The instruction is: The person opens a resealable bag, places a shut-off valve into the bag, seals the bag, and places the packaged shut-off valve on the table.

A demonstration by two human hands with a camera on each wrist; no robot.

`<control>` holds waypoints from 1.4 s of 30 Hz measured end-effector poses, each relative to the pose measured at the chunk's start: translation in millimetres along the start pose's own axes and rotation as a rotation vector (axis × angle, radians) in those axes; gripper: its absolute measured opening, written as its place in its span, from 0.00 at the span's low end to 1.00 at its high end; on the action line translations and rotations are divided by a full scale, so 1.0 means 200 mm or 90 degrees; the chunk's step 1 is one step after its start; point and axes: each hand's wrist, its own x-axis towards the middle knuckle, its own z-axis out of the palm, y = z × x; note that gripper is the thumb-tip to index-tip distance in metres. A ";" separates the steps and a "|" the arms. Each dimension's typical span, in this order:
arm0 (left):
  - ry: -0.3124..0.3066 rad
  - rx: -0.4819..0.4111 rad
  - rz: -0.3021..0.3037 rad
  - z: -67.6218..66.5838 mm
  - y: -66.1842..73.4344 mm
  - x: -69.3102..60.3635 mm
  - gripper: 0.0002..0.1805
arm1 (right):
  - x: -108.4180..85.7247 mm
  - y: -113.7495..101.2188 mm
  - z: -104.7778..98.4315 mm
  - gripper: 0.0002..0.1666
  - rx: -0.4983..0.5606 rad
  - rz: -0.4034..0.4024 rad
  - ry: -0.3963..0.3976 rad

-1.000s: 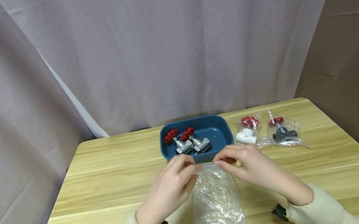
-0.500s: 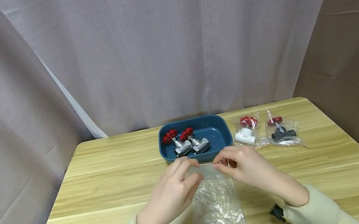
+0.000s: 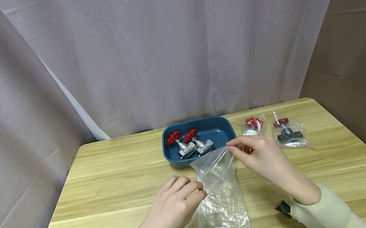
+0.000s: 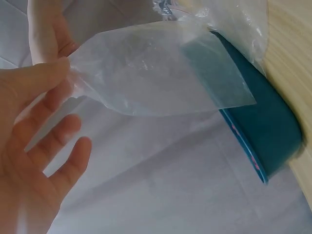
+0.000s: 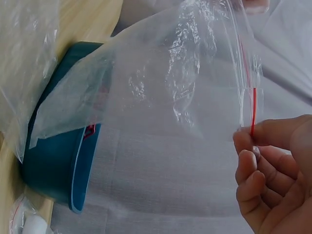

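Observation:
A clear zip bag (image 3: 213,162) is held up between both hands over other clear bags (image 3: 223,216) lying on the table. My right hand (image 3: 272,159) pinches the bag's corner at the red zip line; the right wrist view shows thumb and forefinger on that red line (image 5: 254,109). With thumb and forefinger my left hand (image 3: 175,210) pinches the bag's other side, its remaining fingers apart in the left wrist view, where the film (image 4: 146,73) gathers at the fingertips. The raised bag overlaps the front rim of a blue tray in the head view.
Two metal valves (image 3: 188,150) (image 3: 205,147) with red handwheels lie in the blue tray (image 3: 221,136). To its right are a bagged white valve (image 3: 250,132), partly behind my right hand, and a bagged dark grey valve (image 3: 289,136). A curtain (image 3: 158,53) hangs behind the table.
A bag has been lifted off the lying bags, its zip edge now slanting up to the right. My right hand moved up and right; my left hand moved down and slightly left.

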 end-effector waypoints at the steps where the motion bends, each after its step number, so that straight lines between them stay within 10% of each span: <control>1: 0.001 -0.001 0.000 0.00 0.00 0.00 0.11 | 0.00 0.00 0.00 0.07 0.001 0.002 -0.002; 19: 0.074 -0.098 -0.045 -0.07 -0.03 0.04 0.07 | -0.05 -0.05 0.05 0.11 0.102 -0.023 -0.046; 26: 0.114 -0.174 -0.132 -0.09 -0.18 0.07 0.09 | -0.07 -0.07 0.05 0.12 0.089 -0.029 -0.039; 35: -0.038 -0.212 -0.374 0.09 -0.57 0.18 0.10 | -0.10 -0.08 0.06 0.12 0.092 -0.025 -0.037; 42: -0.325 -0.249 -0.352 0.43 -0.62 0.35 0.16 | -0.11 -0.08 0.07 0.13 0.101 -0.014 -0.036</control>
